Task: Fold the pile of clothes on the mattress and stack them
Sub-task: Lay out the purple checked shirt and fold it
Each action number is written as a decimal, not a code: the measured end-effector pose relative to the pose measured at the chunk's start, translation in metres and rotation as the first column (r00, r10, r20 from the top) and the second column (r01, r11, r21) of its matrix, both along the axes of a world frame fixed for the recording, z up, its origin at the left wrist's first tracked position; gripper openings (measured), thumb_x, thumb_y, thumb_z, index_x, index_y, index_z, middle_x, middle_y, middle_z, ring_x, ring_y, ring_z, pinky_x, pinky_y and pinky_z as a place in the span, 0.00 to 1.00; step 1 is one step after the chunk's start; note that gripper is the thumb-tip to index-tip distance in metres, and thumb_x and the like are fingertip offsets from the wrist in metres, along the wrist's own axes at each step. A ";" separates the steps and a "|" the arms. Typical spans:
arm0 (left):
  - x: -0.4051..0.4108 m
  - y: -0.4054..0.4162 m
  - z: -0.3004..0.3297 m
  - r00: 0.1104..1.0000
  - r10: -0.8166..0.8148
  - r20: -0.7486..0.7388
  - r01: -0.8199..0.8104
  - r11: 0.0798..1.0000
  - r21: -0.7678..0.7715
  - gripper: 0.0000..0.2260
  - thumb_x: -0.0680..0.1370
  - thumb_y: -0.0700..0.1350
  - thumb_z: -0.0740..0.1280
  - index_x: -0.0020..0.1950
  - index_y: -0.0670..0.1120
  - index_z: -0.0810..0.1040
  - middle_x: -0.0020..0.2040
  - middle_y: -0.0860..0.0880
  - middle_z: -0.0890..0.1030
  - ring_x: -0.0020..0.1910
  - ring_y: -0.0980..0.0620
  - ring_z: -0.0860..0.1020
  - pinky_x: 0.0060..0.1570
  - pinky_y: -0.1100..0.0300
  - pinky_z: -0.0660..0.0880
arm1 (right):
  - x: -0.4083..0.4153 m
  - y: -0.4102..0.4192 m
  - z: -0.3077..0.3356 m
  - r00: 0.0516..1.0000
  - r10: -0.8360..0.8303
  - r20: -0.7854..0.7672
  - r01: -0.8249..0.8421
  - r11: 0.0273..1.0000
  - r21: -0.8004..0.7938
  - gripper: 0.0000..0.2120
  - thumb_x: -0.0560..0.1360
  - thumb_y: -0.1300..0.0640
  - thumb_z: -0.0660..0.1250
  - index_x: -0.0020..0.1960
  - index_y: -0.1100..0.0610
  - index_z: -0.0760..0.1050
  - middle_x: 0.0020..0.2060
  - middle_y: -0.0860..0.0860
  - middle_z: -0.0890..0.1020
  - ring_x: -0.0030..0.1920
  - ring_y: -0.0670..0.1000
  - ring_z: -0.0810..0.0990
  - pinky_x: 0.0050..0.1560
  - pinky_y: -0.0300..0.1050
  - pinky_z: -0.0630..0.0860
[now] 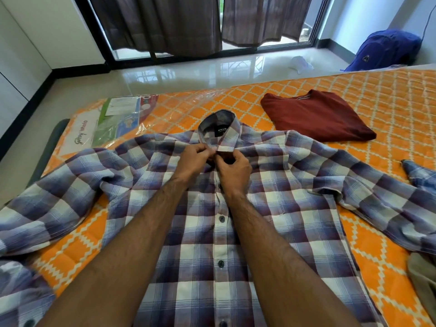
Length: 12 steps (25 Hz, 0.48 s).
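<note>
While I watched the head view, the mattress took up most of the lower frame, its orange cover patterned with white diamonds and part of it under clear plastic wrap. Its printed insert lay at the far left corner; I could read only a partial word that looked like "Infinito", the rest too skewed to make out.

Next in size, the plaid shirt lay face up on the mattress, spread flat. Long axis ran from the near edge toward the window, collar at the far end, hem out of frame near me. Both sleeves were spread out to either side, the left one rumpled. Dark buttons ran down the centre placket. The neck label read "KILLE", last letters hidden by the collar.

Smaller again, a folded maroon T-shirt sat on the mattress beyond and right of the plaid shirt, apart from it, neckline away from me. A blue backpack stood on the floor at far right.

Left hand and right hand met just below the collar, fingers curled, each pinching the shirt's front edge at the top button.
</note>
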State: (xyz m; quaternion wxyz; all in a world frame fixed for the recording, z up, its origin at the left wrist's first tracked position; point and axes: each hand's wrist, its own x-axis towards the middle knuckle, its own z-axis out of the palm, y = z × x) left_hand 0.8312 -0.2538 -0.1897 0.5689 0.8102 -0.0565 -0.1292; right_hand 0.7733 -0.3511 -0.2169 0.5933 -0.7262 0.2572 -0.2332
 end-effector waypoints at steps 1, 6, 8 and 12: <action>0.001 0.002 -0.003 0.999 -0.034 0.042 0.032 0.999 0.044 0.07 0.79 0.49 0.70 0.47 0.46 0.83 0.47 0.47 0.85 0.50 0.49 0.83 0.54 0.48 0.81 | 0.001 0.001 0.000 1.000 -0.015 -0.007 0.014 1.000 -0.010 0.07 0.74 0.54 0.75 0.51 0.55 0.83 0.43 0.48 0.86 0.45 0.46 0.84 0.48 0.46 0.83; 0.005 -0.008 -0.016 0.987 0.046 0.157 -0.078 0.977 0.201 0.07 0.77 0.54 0.69 0.41 0.53 0.80 0.41 0.54 0.84 0.47 0.50 0.82 0.57 0.41 0.77 | 0.004 0.000 -0.004 1.000 0.010 -0.023 -0.010 1.000 -0.021 0.06 0.75 0.56 0.75 0.51 0.56 0.83 0.44 0.48 0.86 0.46 0.45 0.84 0.51 0.48 0.83; 0.005 -0.011 -0.020 0.980 0.085 0.177 -0.128 0.961 0.244 0.08 0.79 0.52 0.68 0.40 0.53 0.79 0.41 0.55 0.83 0.47 0.49 0.81 0.59 0.40 0.75 | 0.008 0.000 -0.006 0.998 0.027 -0.048 -0.028 0.999 -0.026 0.06 0.75 0.59 0.74 0.52 0.56 0.82 0.46 0.49 0.86 0.48 0.47 0.84 0.53 0.51 0.83; 0.010 -0.009 -0.021 0.987 0.082 0.138 -0.115 0.963 0.245 0.07 0.80 0.52 0.66 0.44 0.54 0.80 0.43 0.52 0.84 0.50 0.46 0.81 0.61 0.40 0.73 | 0.013 -0.006 -0.006 0.997 0.039 -0.066 -0.039 0.999 0.001 0.04 0.76 0.62 0.72 0.50 0.57 0.82 0.45 0.50 0.86 0.47 0.49 0.84 0.54 0.54 0.81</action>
